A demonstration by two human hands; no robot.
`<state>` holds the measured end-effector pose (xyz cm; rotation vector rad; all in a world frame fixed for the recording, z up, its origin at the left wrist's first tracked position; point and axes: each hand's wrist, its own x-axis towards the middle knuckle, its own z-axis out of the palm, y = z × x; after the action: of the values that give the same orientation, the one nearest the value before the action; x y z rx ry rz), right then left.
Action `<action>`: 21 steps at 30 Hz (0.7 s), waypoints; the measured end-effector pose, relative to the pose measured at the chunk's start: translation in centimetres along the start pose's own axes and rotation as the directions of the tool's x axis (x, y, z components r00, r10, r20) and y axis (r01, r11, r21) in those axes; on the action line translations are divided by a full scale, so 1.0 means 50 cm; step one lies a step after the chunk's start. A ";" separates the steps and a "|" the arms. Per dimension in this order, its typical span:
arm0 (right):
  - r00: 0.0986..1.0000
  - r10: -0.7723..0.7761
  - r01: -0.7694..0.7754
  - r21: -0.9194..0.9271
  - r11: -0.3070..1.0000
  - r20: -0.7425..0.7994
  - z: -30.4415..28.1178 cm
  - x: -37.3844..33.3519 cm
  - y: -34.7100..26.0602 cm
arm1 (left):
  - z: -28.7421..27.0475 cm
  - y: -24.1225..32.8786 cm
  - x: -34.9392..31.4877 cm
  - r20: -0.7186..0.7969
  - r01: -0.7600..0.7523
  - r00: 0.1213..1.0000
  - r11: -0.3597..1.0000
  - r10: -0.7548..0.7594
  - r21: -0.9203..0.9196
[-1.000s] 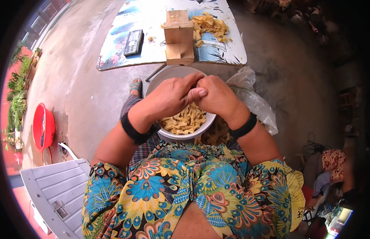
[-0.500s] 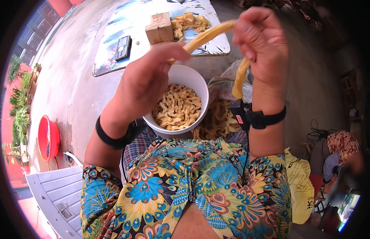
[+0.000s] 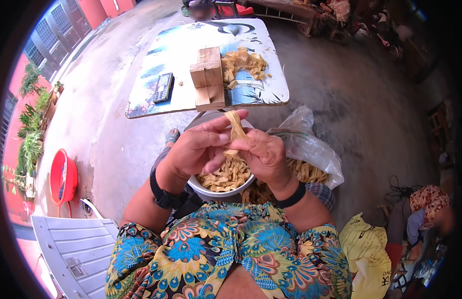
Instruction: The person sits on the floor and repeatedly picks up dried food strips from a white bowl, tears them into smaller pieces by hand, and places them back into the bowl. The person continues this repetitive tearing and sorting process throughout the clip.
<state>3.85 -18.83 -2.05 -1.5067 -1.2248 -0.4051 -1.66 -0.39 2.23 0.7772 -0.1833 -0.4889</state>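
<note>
Nearest, we have a patterned top [image 3: 231, 236], just on the near side of the white bucket [image 3: 217, 193], our landmark. Over the bucket, we see both hands meeting at a folded yellowish strip [image 3: 235, 125]: the right hand [image 3: 267, 154] pinches it between thumb and fingers; the left hand [image 3: 201, 144] has thumb and index close against it, other fingers loosely curled, and we can't tell how firmly it grips. Inside the bucket we note short yellowish pieces [image 3: 222, 179]. Right of the bucket: clear plastic bag [image 3: 318, 147] with loose strips [image 3: 308, 173]. Well left of it: red tub [image 3: 69, 182]. Beyond the bucket, we log a table [image 3: 183, 50] carrying a wooden block [image 3: 207, 74], a keypad device [image 3: 163, 88] and crumpled yellowish scraps [image 3: 245, 64].
</note>
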 end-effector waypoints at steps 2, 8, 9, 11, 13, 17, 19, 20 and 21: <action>0.978 0.208 -0.204 0.238 0.950 0.008 0.015 -0.012 0.005 | -0.041 -0.017 0.017 -0.177 -0.055 0.982 0.997 0.065 0.061; 0.660 0.665 -0.365 0.923 -0.125 0.351 0.033 -0.043 0.056 | -0.089 -0.101 0.083 -0.301 -0.315 0.909 0.948 0.290 -0.039; 0.613 0.727 -0.375 0.924 -0.079 0.311 0.035 -0.036 0.053 | -0.089 -0.109 0.089 -0.304 -0.339 0.899 0.940 0.316 -0.025; 0.511 0.832 -0.402 0.916 0.008 0.217 0.034 -0.026 0.053 | -0.100 -0.123 0.099 -0.241 -0.406 0.869 0.901 0.433 0.154; 0.563 0.810 -0.461 0.876 0.142 0.165 0.028 -0.035 0.062 | -0.074 -0.125 0.098 -0.299 -0.382 0.819 0.854 0.490 0.353; 0.752 0.659 -0.557 0.540 0.631 0.005 0.019 -0.041 0.077 | -0.100 -0.122 0.089 -0.004 -0.398 0.780 0.501 0.625 0.768; 0.873 0.486 -0.478 0.127 0.869 -0.039 0.004 -0.039 0.065 | -0.093 -0.119 0.080 0.144 -0.272 0.706 0.078 0.694 0.959; 0.910 0.415 -0.415 -0.005 0.910 0.020 -0.007 -0.033 0.055 | -0.103 -0.113 0.068 0.209 -0.179 0.707 -0.114 0.676 0.977; 0.926 0.374 -0.372 -0.057 0.927 0.040 -0.013 -0.030 0.048 | -0.102 -0.110 0.061 0.270 -0.083 0.711 -0.304 0.649 0.949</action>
<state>5.50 -19.78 -4.25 -1.7574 -0.9407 -0.1432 0.77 -2.03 -5.35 2.3267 -0.4604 0.7858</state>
